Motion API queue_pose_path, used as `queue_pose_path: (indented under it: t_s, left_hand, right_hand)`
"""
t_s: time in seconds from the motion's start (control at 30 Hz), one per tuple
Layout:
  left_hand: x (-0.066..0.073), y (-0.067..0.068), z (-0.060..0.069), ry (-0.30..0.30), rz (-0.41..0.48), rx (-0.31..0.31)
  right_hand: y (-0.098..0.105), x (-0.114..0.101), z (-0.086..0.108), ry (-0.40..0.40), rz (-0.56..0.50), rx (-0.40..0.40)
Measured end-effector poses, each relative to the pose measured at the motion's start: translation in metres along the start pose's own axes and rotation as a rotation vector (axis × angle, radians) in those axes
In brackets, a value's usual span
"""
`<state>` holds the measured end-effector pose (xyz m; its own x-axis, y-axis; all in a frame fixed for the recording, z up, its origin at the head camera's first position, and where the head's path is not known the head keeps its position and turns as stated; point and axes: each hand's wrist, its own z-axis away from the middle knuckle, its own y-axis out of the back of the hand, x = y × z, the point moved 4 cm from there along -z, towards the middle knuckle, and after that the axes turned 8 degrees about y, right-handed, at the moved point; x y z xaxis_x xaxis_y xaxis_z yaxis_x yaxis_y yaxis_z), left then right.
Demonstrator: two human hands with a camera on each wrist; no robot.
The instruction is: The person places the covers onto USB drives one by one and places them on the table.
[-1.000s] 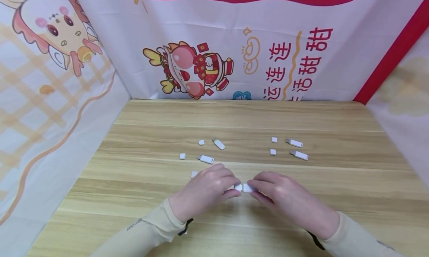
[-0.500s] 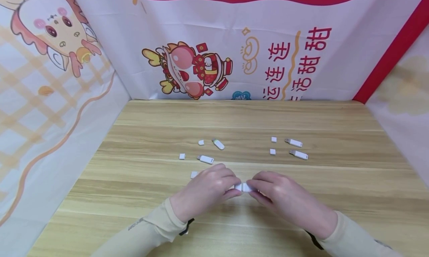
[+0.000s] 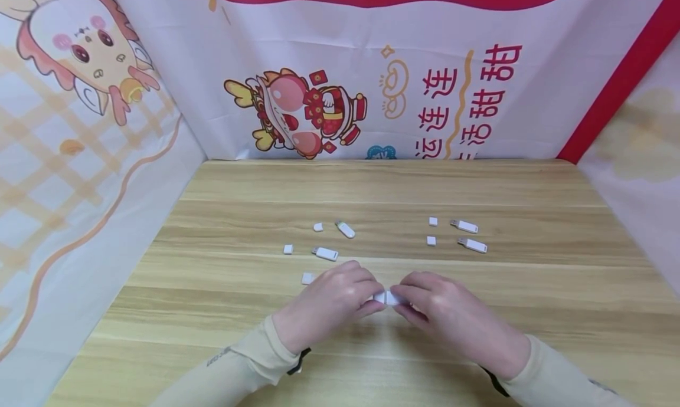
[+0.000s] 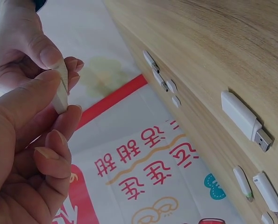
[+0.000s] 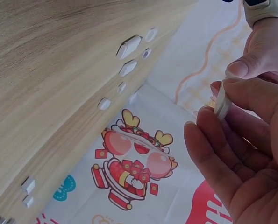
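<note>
Left hand (image 3: 333,295), right hand (image 3: 455,314) each pinch one end of white USB stick (image 3: 394,298), five o'clock of head-view centre. Best kept collinear: firm grip, force straight along its length, no twisting.

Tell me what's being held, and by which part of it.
A small white two-part item, likely a USB stick, is pinched at both ends: the left grip on its left end, the right grip on its right end.

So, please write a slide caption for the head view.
Left hand and right hand pinch small white plastic pieces end to end above a wood-grain table, near uncapped white USB sticks.
</note>
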<state>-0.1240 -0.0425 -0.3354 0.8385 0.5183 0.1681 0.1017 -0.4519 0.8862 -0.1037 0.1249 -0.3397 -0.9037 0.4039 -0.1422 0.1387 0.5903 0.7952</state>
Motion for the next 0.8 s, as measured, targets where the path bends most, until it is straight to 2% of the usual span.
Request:
queue_pose_path:
  t_s: [0.27,0.6,0.8]
  left_hand:
    - [0.0014,-0.0021,-0.0017,-0.019,-0.032,0.006]
    - [0.0065,-0.0023,-0.0035,-0.096,-0.08,0.046]
    - [0.0073,-0.0048,-0.0035,-0.101,-0.06,0.062]
  right_hand:
    - [-0.0007,-0.0004,0.0009,0.011,0.029,0.001]
    - [0.0022,-0.0025,0.0011,0.052,0.053,-0.016]
    - [0.003,-0.0025,0.0019,0.067,0.061,-0.027]
